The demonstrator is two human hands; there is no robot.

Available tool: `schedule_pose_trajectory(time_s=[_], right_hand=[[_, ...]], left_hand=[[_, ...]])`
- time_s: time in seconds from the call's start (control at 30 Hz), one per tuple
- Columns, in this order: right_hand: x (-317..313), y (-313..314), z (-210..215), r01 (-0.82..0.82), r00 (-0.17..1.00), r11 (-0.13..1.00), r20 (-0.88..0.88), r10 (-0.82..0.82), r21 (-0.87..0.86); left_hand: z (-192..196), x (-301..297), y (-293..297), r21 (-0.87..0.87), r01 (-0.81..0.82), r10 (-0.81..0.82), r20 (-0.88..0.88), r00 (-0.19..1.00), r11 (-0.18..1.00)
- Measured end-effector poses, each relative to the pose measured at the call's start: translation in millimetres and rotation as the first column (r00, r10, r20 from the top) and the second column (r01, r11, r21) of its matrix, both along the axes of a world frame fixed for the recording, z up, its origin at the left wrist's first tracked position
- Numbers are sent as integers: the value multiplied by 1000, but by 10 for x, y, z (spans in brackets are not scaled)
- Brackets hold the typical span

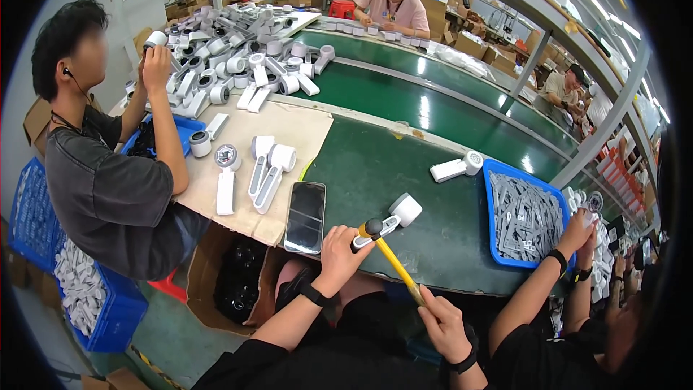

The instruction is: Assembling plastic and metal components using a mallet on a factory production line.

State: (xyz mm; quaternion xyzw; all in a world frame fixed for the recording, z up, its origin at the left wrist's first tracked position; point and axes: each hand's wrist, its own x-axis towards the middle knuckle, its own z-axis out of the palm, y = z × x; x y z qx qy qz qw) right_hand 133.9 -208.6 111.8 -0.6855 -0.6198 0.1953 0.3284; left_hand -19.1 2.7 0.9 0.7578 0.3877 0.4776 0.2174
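My left hand [339, 256] is closed around the handle end of a white handheld device [406, 209] with a drum-shaped head, which looks like a small handheld fan. Its head points away from me over the green table. In my right hand [443, 323] is a hammer [395, 263] with a yellow handle. The dark hammer head is at the device's handle, close to my left fingers; whether it touches cannot be made out. A dark phone [305, 218] lies left of my left hand. Another white device [458, 167] rests farther off to the right.
A blue tray [493, 242] of grey strip-like parts stands at right, beside a co-worker's hands [577, 235]. At left, several devices lie on cardboard [303, 130], near a seated person [108, 166]. Behind is a large pile [238, 65] of white devices. A box [206, 296] stands below the table edge.
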Motion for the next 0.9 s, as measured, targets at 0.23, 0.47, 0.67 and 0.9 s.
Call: schedule_pose_trajectory(time_s=[0.23,0.47,0.67,0.9], right_hand=[[170,-29,-190,135,989,968,-93,-117,213],[280,50,-163,165,983,978,55,-173,125],[341,125,-402,88,991,988,94,-100,126],[528,408,-579,216,671,976,-724,-160,-15]], left_hand=[[70,-5,-22,-18,32,-32,-4,999,999],[125,-31,2,-45,38,-42,-100,994,998],[384,108,72,26,104,-85,-402,912,994],[846,-167,439,-13,184,-168,-464,870,983]])
